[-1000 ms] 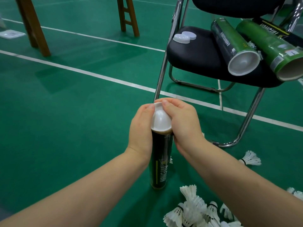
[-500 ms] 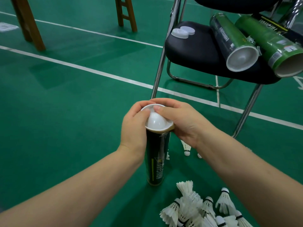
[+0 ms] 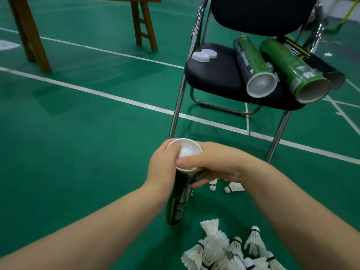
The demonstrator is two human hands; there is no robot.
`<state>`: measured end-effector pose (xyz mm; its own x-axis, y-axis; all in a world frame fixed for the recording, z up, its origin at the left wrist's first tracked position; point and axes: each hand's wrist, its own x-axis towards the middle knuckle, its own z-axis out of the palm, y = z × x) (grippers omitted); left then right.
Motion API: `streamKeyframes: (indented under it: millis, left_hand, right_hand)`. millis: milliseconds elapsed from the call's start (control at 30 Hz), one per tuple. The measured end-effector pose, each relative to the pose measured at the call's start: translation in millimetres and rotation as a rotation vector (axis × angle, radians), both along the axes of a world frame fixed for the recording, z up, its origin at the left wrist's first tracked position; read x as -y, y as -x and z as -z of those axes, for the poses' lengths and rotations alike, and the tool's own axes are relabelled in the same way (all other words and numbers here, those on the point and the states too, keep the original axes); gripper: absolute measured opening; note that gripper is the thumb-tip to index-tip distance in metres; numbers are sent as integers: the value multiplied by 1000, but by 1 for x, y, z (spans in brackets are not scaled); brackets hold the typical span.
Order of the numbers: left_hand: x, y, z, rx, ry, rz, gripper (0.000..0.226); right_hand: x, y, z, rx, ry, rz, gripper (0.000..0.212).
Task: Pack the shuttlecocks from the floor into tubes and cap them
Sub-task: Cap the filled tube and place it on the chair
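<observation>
A dark tube (image 3: 178, 205) with yellow print stands upright on the green floor (image 3: 78, 143). A white cap (image 3: 187, 150) sits on its top end. My left hand (image 3: 162, 168) grips the tube's top from the left, thumb on the cap. My right hand (image 3: 214, 162) wraps the top from the right, its thumb lying across the cap. A pile of white shuttlecocks (image 3: 224, 248) lies on the floor at the lower right. Two more shuttlecocks (image 3: 228, 187) lie just behind my right hand.
A black folding chair (image 3: 218, 78) stands ahead on the right, holding three lying tubes (image 3: 251, 63) and two loose white caps (image 3: 204, 54). Its metal legs (image 3: 176, 112) come down close behind the tube. Wooden legs (image 3: 29, 34) stand at the far left.
The view has tilted up and the tube top has shifted slightly. My right thumb now lies across the cap, and my right fingers reach lower round the tube.
</observation>
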<state>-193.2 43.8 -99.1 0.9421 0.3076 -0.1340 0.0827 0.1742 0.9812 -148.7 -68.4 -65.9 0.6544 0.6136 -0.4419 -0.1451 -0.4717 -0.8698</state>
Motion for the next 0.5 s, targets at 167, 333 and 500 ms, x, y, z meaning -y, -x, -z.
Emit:
streamKeyframes:
  millis: [167,333,500]
  left_hand:
    - [13,20,-33,149,-137,60,33]
    - [23,48,-80,346,-217,122,41]
    - [29,75,-123,500,-342,186,38]
  right_hand:
    - [21,22,-30,120,-111,25,29]
    - [37,60,-75,286,-202,80,39]
    - [45,100,-118,510,-243,200,44]
